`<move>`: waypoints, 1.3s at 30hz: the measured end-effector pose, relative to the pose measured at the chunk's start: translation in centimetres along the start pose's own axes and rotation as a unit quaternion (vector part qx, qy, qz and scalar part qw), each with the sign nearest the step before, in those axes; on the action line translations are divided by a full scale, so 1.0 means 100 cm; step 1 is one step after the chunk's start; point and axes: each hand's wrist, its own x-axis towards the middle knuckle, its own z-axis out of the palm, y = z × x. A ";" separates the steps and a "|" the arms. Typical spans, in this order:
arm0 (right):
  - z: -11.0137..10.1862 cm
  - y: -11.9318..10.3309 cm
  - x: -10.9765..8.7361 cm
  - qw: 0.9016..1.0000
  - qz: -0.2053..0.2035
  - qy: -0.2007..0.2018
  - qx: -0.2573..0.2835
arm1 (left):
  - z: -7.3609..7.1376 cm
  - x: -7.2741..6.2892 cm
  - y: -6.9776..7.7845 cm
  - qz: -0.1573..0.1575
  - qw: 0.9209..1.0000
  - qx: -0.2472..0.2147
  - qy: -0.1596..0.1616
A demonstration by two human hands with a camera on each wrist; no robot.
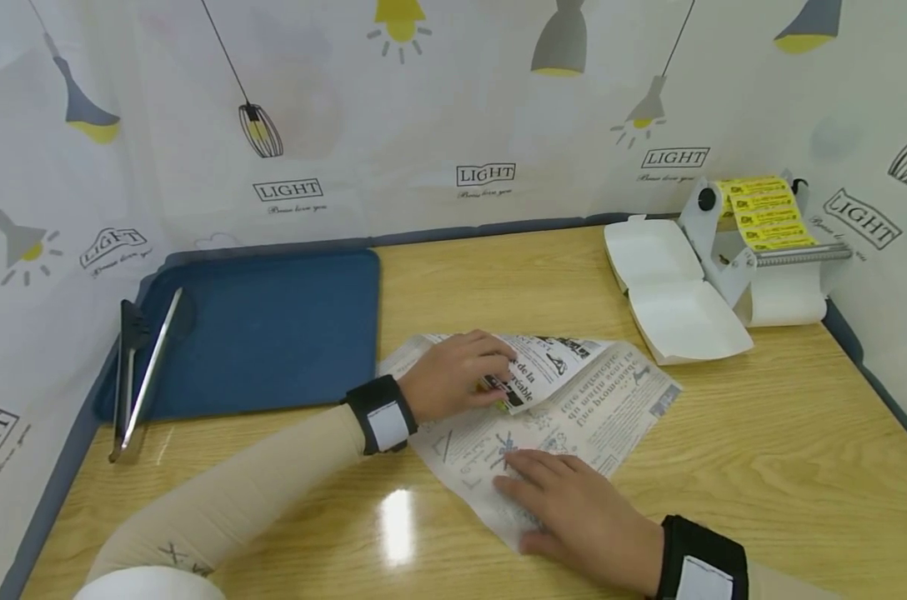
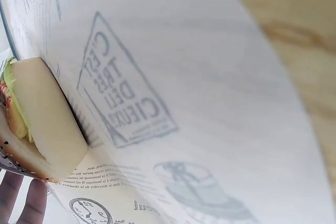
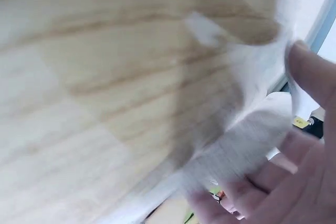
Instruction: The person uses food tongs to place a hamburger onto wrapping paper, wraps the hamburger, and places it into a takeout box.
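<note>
A sheet of printed wrapping paper [image 1: 596, 421] lies on the wooden table, one part folded over. In the left wrist view a burger [image 2: 50, 119] shows beside the paper, its seeded bun and green lettuce visible. My left hand [image 1: 457, 375] grips the folded part with curled fingers, the burger mostly hidden under it; two fingertips [image 2: 34, 203] show below the bun. On the paper's near side is my right hand [image 1: 584, 517]. The right wrist view shows its thumb [image 3: 310, 72] and fingers on either side of the paper's lifted edge, pinching it; that view is blurred.
A blue tray [image 1: 266, 333] occupies the left back, with metal tongs [image 1: 149, 375] across its left edge. At the right back an opened white carton [image 1: 686, 312] stands against a label dispenser [image 1: 772, 212] with a yellow roll. Printed sheeting [image 1: 408, 125] rises behind the table.
</note>
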 end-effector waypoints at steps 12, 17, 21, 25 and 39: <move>-0.026 -0.006 -0.001 0.993 0.052 0.101 -0.017 | -0.002 -0.002 -0.002 -0.001 1.000 -0.013 -0.007; -0.038 -0.008 -0.003 0.994 0.072 0.070 0.029 | -0.004 -0.002 -0.003 0.005 1.000 -0.020 -0.014; -0.045 -0.007 -0.004 0.995 0.063 0.066 0.035 | -0.007 -0.002 -0.003 -0.001 0.999 -0.028 -0.032; -0.050 -0.004 -0.003 0.994 0.052 0.095 0.028 | -0.010 -0.001 -0.003 -0.014 0.998 -0.037 -0.050; -0.077 0.022 0.023 0.965 0.061 0.254 0.013 | -0.013 -0.002 -0.005 -0.022 0.992 -0.101 -0.074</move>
